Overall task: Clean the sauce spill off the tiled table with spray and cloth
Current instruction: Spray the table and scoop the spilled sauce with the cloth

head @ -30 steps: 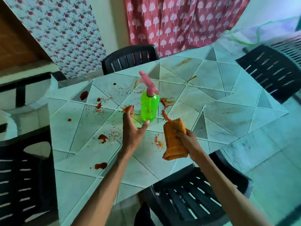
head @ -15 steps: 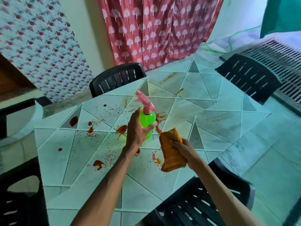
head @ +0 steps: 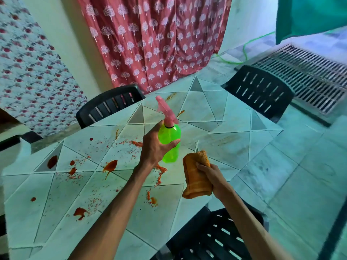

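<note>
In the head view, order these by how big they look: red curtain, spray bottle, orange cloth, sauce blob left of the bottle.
1. red curtain, largest.
2. spray bottle and orange cloth: about alike, both held near the camera, so unranked.
3. sauce blob, smallest.

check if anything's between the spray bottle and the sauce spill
Nothing visible. The left hand grips the spray bottle; the sauce lies uncovered on the tiled table left of it. The right hand holds the cloth aside.

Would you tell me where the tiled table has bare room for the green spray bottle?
Free: the bare tiles between the folded orange cloth and the far black slatted chair. Crowded: red sauce splatters cover the left half.
</note>
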`<state>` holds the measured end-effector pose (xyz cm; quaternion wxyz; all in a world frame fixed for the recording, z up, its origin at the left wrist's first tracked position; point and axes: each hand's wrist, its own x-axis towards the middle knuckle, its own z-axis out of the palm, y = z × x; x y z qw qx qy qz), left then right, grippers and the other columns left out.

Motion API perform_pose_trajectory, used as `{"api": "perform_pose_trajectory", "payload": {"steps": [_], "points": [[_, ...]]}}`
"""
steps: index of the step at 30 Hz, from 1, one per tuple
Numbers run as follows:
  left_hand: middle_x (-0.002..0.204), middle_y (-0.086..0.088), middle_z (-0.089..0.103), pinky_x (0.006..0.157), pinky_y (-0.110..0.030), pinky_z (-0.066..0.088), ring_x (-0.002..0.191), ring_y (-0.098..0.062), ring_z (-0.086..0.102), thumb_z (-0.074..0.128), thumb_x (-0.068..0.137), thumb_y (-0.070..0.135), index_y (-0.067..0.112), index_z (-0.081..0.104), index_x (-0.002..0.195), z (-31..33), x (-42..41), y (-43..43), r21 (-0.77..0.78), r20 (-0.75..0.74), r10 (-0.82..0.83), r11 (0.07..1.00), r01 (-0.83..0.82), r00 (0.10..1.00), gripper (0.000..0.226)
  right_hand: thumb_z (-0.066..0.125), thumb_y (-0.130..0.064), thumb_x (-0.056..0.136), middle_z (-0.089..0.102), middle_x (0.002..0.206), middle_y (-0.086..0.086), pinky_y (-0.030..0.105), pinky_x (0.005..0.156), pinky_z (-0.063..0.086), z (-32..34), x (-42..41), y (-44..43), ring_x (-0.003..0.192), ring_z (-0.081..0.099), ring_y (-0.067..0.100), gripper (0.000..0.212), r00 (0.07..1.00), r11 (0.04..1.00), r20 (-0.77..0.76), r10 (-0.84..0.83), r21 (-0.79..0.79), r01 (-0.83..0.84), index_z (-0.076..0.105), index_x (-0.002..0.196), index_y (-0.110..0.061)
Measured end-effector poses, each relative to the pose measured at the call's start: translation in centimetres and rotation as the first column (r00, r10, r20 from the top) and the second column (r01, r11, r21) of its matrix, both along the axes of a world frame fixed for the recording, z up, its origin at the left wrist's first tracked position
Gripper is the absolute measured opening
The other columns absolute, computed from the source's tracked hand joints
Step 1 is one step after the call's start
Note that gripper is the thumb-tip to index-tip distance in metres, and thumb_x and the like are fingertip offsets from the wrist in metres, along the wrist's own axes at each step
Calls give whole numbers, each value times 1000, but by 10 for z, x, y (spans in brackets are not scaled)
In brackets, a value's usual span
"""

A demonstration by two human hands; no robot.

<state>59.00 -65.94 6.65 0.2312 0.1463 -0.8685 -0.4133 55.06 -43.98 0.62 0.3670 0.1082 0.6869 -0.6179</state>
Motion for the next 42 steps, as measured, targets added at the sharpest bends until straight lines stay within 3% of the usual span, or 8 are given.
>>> {"api": "perform_pose_trajectory", "payload": {"steps": [6,14,22,27,29,31,35,42], "points": [[105,10,69,82,-22,51,93,-11,64,85,66,50,28,58,127,-13,-93,50,-2,38,-65,998,65,997,70,71,-24,92,72,99,16,44,79,60,-10,-22,35,87,70,31,20,994,998,97,-51,-37,55,63,105,-11],[110,4,69,77,-18,44,95,-13,62,87,66,46,23,58,128,-41,-177,87,1,105,-140,990,140,985,72,72,-25,91,73,100,15,34,63,59,-23,-43,62,84,71,28,24,984,992,158,-87,-77,100,63,108,-12],[118,1,67,75,-19,40,97,-15,59,85,71,43,22,49,135,-53,-196,96,-2,164,-172,985,175,971,76,72,-25,91,74,97,12,31,58,58,-27,-53,74,79,72,25,25,976,987,184,-114,-90,132,63,110,-11],[136,-2,56,87,-23,42,118,-21,55,84,72,43,20,38,142,-58,-195,95,42,216,-219,976,215,952,87,72,-26,91,74,93,10,30,56,57,-22,-52,73,74,73,22,27,975,987,193,-110,-93,130,62,111,-13],[149,-6,44,101,-29,41,131,-18,46,84,73,41,18,28,149,-58,-188,88,85,254,-246,969,231,935,97,73,-26,90,74,93,11,30,56,58,-20,-51,71,75,73,23,28,974,986,195,-113,-97,133,62,111,-12],[148,-7,44,106,-31,40,132,-16,45,82,77,34,15,34,147,-60,-172,77,115,243,-217,974,194,945,88,73,-25,90,74,94,12,32,58,58,-20,-48,68,77,73,25,29,977,987,184,-108,-97,128,62,111,-10],[121,-1,66,97,-35,50,110,-13,60,72,87,23,17,62,122,-76,-94,41,129,232,-53,991,23,971,37,73,-27,89,74,101,14,38,69,60,-21,-36,51,88,73,30,30,982,996,181,-50,-68,64,62,112,-11],[117,-1,66,91,-25,46,111,-18,61,69,87,16,17,64,115,-129,67,-22,33,450,163,979,-199,878,28,71,-27,92,70,105,11,34,66,58,-21,7,-9,91,69,28,31,985,988,92,148,26,-151,57,117,-16]]}}
